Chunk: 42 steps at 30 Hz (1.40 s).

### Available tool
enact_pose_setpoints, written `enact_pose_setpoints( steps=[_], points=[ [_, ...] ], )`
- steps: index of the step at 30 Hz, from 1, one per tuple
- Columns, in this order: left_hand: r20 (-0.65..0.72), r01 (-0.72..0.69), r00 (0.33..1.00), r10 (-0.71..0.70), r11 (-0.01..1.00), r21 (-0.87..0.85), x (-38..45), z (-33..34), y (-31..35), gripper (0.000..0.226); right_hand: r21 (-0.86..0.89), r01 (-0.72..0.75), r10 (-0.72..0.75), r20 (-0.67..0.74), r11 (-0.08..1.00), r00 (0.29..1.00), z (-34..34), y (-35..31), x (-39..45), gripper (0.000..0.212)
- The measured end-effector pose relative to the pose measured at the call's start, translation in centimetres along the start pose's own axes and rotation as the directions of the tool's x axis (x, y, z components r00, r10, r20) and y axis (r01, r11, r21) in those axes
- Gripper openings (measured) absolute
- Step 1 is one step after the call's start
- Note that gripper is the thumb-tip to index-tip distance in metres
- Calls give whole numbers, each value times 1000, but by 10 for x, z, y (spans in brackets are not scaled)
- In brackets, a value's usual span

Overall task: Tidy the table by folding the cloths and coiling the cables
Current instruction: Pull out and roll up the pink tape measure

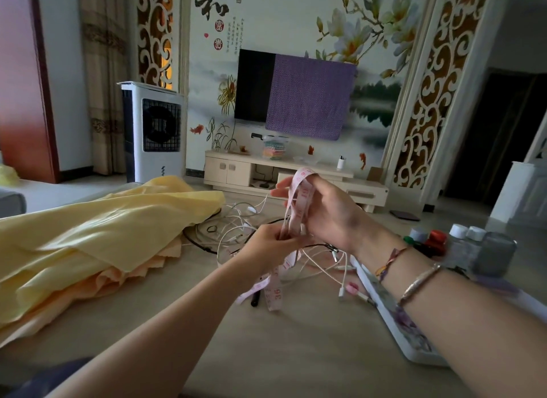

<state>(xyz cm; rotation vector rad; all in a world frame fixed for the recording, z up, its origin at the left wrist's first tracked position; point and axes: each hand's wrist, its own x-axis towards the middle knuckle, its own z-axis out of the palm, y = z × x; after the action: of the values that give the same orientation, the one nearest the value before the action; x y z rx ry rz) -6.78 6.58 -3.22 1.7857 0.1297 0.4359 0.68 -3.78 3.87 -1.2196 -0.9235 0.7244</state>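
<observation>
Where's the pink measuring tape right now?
In the head view it sits centre frame, looped over the right hand and pinched lower down by the left hand; the measuring tape tail dangles above the tangled white cables.

So the cloths (pixel 97 237) are piled on the left side of the table (pixel 296 353), with the cables (pixel 296 249) tangled right beside them toward the middle. Bottles (pixel 470 243) sit on the far right, a tray (pixel 396 317) just near of them. Both hands (pixel 322 211) hover over the cables, tape measure (pixel 299 208) looped between them.
</observation>
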Motion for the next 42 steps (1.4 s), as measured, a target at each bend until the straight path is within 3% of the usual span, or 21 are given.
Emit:
enact_pose_setpoints(
  steps=[4, 7, 12, 17, 22, 25, 30, 34, 38, 42],
  points=[
    [-19, 16, 1000, -16, 999, 28, 1, 0, 0, 26, -183, 2, -10, -41, 983, 999, -1, -2, -1, 43],
    [-46, 27, 999, -25, 999, 42, 3, -2, -4, 35, -410, -53, 9, -109, 910, 994, -4, -2, -2, 44],
    [-44, -44, 998, 45, 999, 18, 6, 0, -7, 14, -228, -58, 43, -68, 972, 997, -8, -5, -8, 50],
    [4, -51, 999, 51, 999, 16, 4, 7, -7, 27, -135, -45, 40, -43, 990, 998, -10, -7, -11, 44],
    [-94, -156, 983, 161, 986, 52, 2, 9, -4, 18, -93, -39, 36, -35, 995, 999, -8, -5, -11, 45],
    [-70, -195, 977, 202, 976, 98, 2, 9, -4, 18, -99, -46, 42, -41, 994, 998, -9, -4, -12, 44],
    [48, -26, 998, 27, 1000, -16, 6, 8, -9, 37, -12, -27, 26, -44, 1000, 999, -9, -2, -13, 45],
    [123, 108, 989, -86, 977, -182, 8, 6, -10, 19, 26, -12, 13, -36, 1000, 999, -10, 3, -13, 46],
    [116, 171, 982, -148, 959, -227, 10, 4, -9, 16, -169, -14, 10, -26, 986, 1000, -12, 4, -12, 48],
    [53, 179, 983, -175, 981, -75, 12, 3, -7, 15, -342, -75, 58, -60, 937, 997, -12, 5, -12, 45]
  ],
)
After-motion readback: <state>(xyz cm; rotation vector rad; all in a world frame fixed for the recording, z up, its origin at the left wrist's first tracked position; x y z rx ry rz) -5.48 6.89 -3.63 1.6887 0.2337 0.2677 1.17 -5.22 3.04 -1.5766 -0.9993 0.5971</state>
